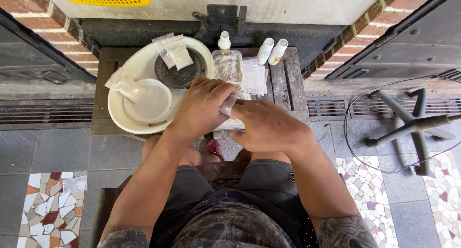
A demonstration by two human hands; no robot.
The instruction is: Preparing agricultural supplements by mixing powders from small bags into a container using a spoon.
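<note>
Left hand: closed around a small grey object.
Right hand: gripping the same object.
White basin: on the surface, at ten o'clock.

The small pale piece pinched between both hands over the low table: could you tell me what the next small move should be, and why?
Probably keep turning the small pale piece between the fingers. The left hand covers it from above while the right hand pinches it from the side, so little of it shows. Both hands are dusted white, and the large white basin sits just beside them.

I see both forearms angled inward — my left hand curls closed, meeting my right hand, also clenched.
</note>
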